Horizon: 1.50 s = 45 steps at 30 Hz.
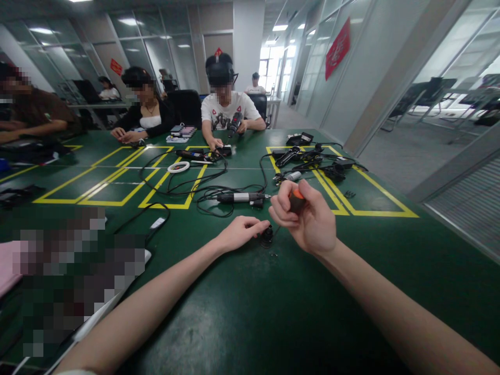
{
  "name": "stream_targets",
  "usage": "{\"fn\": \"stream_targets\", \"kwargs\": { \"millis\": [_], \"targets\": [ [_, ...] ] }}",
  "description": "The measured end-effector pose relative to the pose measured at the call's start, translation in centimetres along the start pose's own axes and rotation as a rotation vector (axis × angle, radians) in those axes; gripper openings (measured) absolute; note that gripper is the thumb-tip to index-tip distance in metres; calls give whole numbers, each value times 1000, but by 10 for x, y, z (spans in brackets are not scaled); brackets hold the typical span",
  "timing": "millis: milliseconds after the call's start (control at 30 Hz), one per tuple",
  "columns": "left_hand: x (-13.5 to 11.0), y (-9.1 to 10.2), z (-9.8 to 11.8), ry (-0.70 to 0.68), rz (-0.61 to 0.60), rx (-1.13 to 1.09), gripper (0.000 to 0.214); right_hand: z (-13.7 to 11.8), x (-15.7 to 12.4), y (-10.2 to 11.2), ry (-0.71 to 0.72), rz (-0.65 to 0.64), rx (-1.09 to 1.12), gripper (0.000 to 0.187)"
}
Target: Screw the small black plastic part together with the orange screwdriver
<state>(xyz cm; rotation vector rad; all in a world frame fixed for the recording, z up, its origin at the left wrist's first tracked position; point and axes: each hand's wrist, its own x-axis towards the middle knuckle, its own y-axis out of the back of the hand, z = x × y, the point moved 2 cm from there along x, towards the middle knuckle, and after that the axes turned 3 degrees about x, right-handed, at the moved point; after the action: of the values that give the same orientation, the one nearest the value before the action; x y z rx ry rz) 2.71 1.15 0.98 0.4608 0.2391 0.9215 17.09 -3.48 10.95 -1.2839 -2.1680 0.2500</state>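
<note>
My right hand (308, 216) is closed round a screwdriver with an orange and black handle (297, 198), held upright with its tip pointing down at a small black round part (267, 235) on the green table (273, 312). My left hand (240, 232) lies beside that part, its fingertips pinched against the part's left side. A tiny dark piece (273, 254) lies on the table just in front of the part.
An electric screwdriver (242, 198) with a tangle of black cables lies just beyond my hands. More black tools and chargers (312, 159) sit at the right inside yellow floor-tape markings. A white ring (178, 167) lies mid-table. Other people sit at the far side and left.
</note>
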Motion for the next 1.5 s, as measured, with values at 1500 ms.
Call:
{"fn": "stream_targets", "kwargs": {
  "millis": [1500],
  "targets": [
    [1,4,0,-23,-11,-29,62,-3,-1,3,-2,-52,-33,39]
  ]
}}
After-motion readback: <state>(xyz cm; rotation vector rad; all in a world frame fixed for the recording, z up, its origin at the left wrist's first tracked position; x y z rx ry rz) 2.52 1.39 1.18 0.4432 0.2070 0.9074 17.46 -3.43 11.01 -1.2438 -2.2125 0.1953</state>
